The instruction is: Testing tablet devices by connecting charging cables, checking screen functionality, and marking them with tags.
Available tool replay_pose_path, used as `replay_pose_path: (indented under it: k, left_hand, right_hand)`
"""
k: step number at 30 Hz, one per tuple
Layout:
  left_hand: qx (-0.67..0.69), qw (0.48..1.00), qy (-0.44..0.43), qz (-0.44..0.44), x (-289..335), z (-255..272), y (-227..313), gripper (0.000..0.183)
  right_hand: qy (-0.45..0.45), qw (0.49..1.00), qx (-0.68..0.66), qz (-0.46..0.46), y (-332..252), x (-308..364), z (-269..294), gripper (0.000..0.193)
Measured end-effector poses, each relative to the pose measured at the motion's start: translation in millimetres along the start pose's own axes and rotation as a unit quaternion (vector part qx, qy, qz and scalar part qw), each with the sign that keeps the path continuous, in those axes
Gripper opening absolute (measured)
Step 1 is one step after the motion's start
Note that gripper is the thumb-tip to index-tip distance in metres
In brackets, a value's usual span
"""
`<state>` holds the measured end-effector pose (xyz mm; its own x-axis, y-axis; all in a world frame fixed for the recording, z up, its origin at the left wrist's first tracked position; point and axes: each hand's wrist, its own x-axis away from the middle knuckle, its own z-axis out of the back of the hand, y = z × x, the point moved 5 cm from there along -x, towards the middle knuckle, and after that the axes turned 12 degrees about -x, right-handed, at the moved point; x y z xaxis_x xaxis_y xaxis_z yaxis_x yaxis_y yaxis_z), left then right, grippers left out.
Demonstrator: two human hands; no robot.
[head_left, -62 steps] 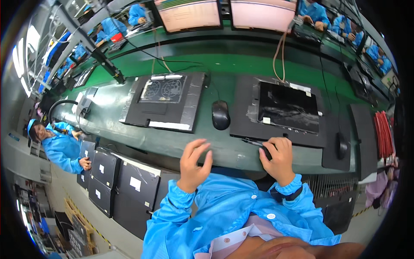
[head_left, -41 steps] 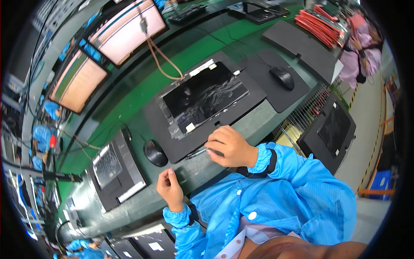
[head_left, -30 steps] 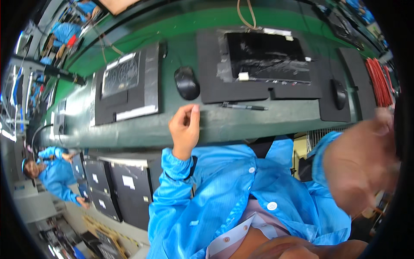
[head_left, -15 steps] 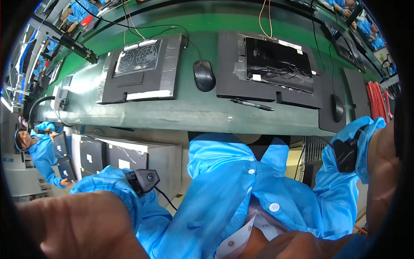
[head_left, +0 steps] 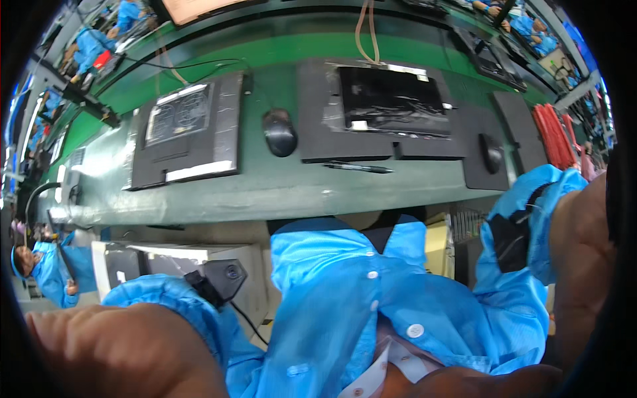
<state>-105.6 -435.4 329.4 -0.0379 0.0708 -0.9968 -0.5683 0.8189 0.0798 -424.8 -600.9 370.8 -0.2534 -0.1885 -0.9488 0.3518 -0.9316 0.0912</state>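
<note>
My left hand [head_left: 126,348] is raised close to the camera at the lower left; its fingers run out of the picture. At the right edge my right hand [head_left: 584,239] is likewise raised, its fingers hidden by the dark rim. Neither hand touches anything I can make out. A small black camera [head_left: 222,277] with a cable is strapped at my left wrist, and a black device [head_left: 509,242] at my right. Beyond them on the green workbench [head_left: 199,204] lie a black foam pad with a dark glossy panel [head_left: 391,99] and another pad with a square patterned plate [head_left: 178,114].
Between the pads sits a black mouse [head_left: 279,132]; a second mouse [head_left: 491,154] lies farther right. A pen [head_left: 358,168] rests near the front edge. Red strips [head_left: 554,136] lie at the far right. A co-worker [head_left: 50,268] in blue stands at the left, by a white cart [head_left: 251,272].
My view has shifted, so the bench things appear farther left. The co-worker at the left has turned, and the dark panels in their hands are now seen edge-on. The bench things stay in place.
</note>
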Motion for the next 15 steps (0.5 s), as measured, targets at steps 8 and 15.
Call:
replay_pose_path:
  k: [8, 15]
  left_hand:
    - [0.015, 0.999, 0.018, -0.039, 2, -7, -10, 0.031]
    - [0.014, 0.998, 0.03, -0.045, 4, -13, -16, 0.03]
  right_hand:
    - [-0.003, 1.0, 0.006, 0.026, -5, 0, 1, 0.047]
    - [-0.007, 0.999, 0.002, 0.031, -4, 2, 4, 0.046]
